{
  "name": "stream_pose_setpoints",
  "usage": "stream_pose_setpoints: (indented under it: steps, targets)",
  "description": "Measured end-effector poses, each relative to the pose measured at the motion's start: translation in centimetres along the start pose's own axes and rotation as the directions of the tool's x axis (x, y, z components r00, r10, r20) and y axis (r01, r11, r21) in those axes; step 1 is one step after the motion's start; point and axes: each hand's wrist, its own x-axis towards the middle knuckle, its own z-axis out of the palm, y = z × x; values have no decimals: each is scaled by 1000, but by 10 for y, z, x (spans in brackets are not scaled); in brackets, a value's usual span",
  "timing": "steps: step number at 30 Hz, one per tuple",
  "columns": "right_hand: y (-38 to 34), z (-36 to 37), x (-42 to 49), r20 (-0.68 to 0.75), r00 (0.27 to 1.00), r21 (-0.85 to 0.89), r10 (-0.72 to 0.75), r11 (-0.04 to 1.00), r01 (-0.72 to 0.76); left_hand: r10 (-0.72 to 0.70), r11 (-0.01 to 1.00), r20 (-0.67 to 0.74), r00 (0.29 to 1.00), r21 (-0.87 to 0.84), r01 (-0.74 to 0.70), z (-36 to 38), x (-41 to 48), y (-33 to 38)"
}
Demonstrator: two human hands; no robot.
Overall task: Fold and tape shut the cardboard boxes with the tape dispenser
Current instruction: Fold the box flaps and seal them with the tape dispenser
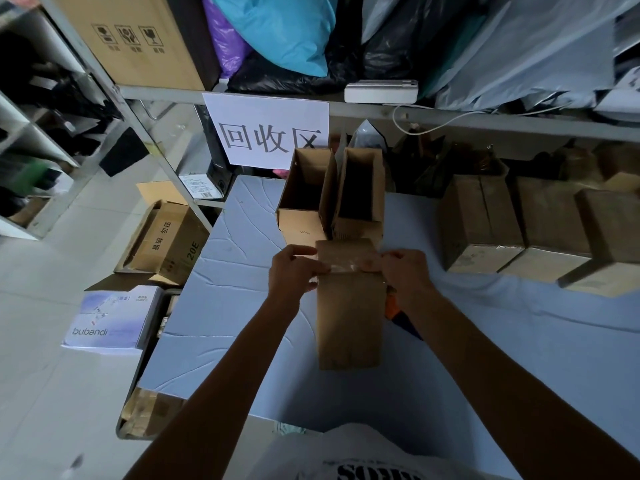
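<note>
Pressing on a strip of clear tape (pixel 343 268), the digits of both hands meet the top of a small upright cardboard box (pixel 349 317) at the middle of the frame. The left hand (pixel 294 271) bends over the box's upper left corner, thumb on the tape end and fingers curled close down the left wall, so it grips the cardboard. The right hand (pixel 401 271) does the same at the upper right corner: its fingertips (pixel 369 263) lie on the tape and the rest wraps the right edge. Neither hand is spread; both are narrow and closed round the box, whose top lies flat under the tape.

The box stands on a table sheet (pixel 242 271) of pale blue-grey. Directly behind it, two open-topped boxes (pixel 304 188) stand side by side, very close to its far edge. At its lower right an orange and dark-blue object (pixel 398 313) peeks out, mostly hidden; what it is cannot be told. Toward the right of the frame a row of closed boxes (pixel 485 223) sits apart from the right hand, with bare sheet between. Bare sheet also runs left to the table edge and down toward the person. On the floor at left lie a 20E carton (pixel 169 237) and a white bubandi box (pixel 110 317). A paper sign (pixel 266 129) hangs at upper centre.
</note>
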Motion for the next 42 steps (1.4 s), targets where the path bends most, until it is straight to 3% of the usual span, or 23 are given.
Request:
stream_pose_setpoints:
  steps: [2, 7, 11, 14, 16, 19, 21, 23, 24, 25, 26, 27, 29, 31, 32, 34, 36, 40, 42]
  targets:
    - [-6, -7, -1, 31, 994, 78, 102, 991, -104, -5, 999, -4, 1000, -45, 5, -4, -1, 1]
    - [-10, -8, -6, 35, 993, 144, 115, 982, -119, 97, 994, -20, 995, 59, -95, -6, 2, 1]
    - [-7, -2, -9, -52, 999, 26, -7, 1000, 9, 100, 978, -9, 995, 186, -97, 0, 6, -2]
    - [-3, -1, -14, -23, 998, -16, -63, 998, 63, 130, 971, -60, 990, 211, -114, 2, 5, -9]
    - [-3, -5, -11, 11, 1000, 75, 27, 997, -28, 139, 974, -89, 986, 193, -120, 2, 5, -11]
    - [-3, -13, -3, 73, 984, 164, 160, 972, -170, 31, 997, -70, 997, 68, -27, 3, 8, -10]
    - [-1, -13, 0, 78, 985, 157, 152, 974, -162, -41, 999, -51, 998, -8, 41, 3, 14, -8]
    - [4, -5, 0, -49, 999, -5, 10, 1000, -10, -62, 997, -46, 997, -45, 60, 3, 19, -8]
    - [8, 0, 0, -138, 971, -200, -197, 965, 168, -55, 997, -49, 997, -51, 53, 4, 20, -8]
    - [10, 3, -4, -151, 876, -382, -459, 844, 377, -40, 998, -62, 997, -47, 37, 4, 22, -9]
    - [11, 5, -9, -50, 762, -460, -646, 692, 557, -20, 1000, -83, 996, -24, 18, 5, 22, -10]
    - [10, 7, -15, 145, 709, -444, -690, 595, 670, 1, 1000, -101, 995, 3, -1, 6, 23, -11]
    - [15, 12, -18, 508, 635, -538, -582, 362, 761, 11, 999, -96, 995, 54, -6, 7, 25, -12]
    - [25, 15, -14, 619, 560, -688, -551, -35, 725, -44, 999, -79, 996, 18, 46, 7, 28, -12]
    - [27, 15, -13, 617, 543, -708, -569, -100, 699, -61, 998, -64, 996, -9, 61, 5, 28, -10]
    - [27, 12, -11, 585, 562, -724, -584, -64, 686, -26, 998, 28, 999, -60, 28, 0, 26, -9]
    - [25, 6, -10, 534, 589, -716, -607, 46, 696, 25, 992, 131, 991, -127, -8, -8, 20, -11]
    - [11, -12, -11, 204, 726, -569, -656, 524, 634, 173, 985, 139, 975, -33, -170, -24, 16, -21]
    - [6, -17, -11, 117, 786, -498, -607, 649, 575, 178, 984, 136, 975, 5, -180, -34, 16, -24]
